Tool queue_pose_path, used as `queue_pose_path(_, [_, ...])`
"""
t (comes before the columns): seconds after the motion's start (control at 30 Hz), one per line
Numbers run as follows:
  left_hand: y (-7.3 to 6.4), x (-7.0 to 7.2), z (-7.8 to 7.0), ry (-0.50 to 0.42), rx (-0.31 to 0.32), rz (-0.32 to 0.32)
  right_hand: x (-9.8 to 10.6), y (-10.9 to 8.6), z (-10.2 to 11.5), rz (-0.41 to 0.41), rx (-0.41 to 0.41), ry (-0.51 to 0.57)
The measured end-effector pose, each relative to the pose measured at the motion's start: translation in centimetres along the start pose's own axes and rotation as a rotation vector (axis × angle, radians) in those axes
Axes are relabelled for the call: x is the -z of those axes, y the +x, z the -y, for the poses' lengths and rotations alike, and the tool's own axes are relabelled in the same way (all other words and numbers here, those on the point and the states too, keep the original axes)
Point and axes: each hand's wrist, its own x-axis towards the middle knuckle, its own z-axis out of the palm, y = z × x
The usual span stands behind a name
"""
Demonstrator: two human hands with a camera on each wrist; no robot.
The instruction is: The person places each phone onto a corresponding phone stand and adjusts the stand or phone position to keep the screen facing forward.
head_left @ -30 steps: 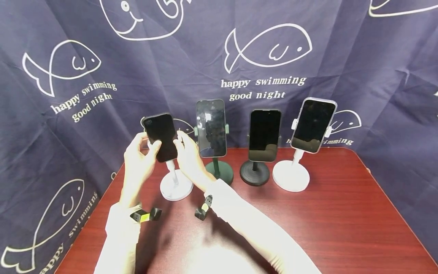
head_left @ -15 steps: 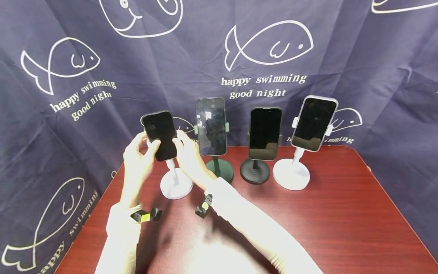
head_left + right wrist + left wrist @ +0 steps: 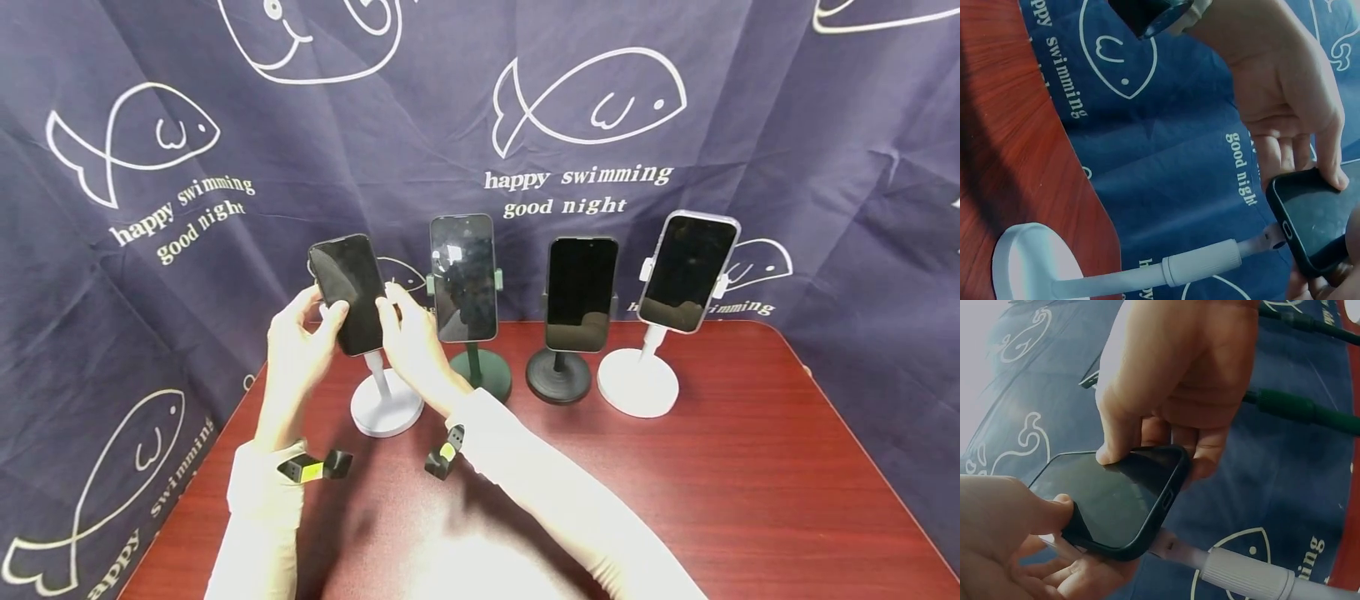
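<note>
A dark-cased smartphone (image 3: pixel 351 287) stands tilted at the head of the leftmost white phone stand (image 3: pixel 386 404). My left hand (image 3: pixel 298 346) grips its left edge, thumb on the screen and fingers behind. From the other side my right hand (image 3: pixel 414 342) pinches the right edge, its thumb pressing the front near the lower part. In the left wrist view the phone (image 3: pixel 1125 500) shows its charging port end, with the white stand's stem (image 3: pixel 1244 572) running out from behind it. The clamp behind the phone is mostly hidden.
To the right stand a green phone stand (image 3: pixel 491 375), a black one (image 3: pixel 558 379) and another white one (image 3: pixel 637 383), each bearing a phone. The red-brown table (image 3: pixel 712 500) meets a blue fish-print cloth (image 3: pixel 585 100) behind.
The phone's top has shifted slightly up and left, and reflections on its screen changed. My left hand and wrist moved a little left; the right hand stays nearly in place.
</note>
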Motion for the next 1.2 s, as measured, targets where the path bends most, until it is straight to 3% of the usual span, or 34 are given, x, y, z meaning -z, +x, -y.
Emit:
queue_pose_path(0.13, [-0.1,0.0,0.0,-0.101,0.042,0.035,0.1,0.0,0.3,-0.011,-0.003,-0.006])
queue_pose_path(0.2, [-0.2,-0.1,0.0,-0.109,0.042,0.029,0.2,0.0,0.3,-0.014,-0.004,-0.006])
queue_pose_path(0.4, [-0.5,-0.7,0.4,-0.057,0.000,-0.047,0.3,-0.2,0.2,-0.002,-0.010,0.025])
queue_pose_path(0.6, [-1.3,-1.0,0.9,-0.063,0.045,-0.061,0.2,-0.6,-0.1,0.028,-0.001,0.075])
queue_pose_path(0.83, [-2.0,-1.3,0.9,0.022,0.055,-0.108,0.2,-0.9,-0.4,0.064,-0.027,0.112])
queue_pose_path(1.0, [-2.6,-1.6,1.3,0.011,0.135,-0.047,0.2,-1.3,-0.9,0.097,-0.062,0.116])
queue_pose_path(1.1, [-3.1,-2.0,2.0,0.015,0.136,-0.019,0.2,-1.6,-1.2,0.110,-0.078,0.105])
queue_pose_path(1.2, [-3.8,-2.6,2.9,-0.040,0.129,0.032,0.1,-2.1,-1.5,0.120,-0.094,0.047])
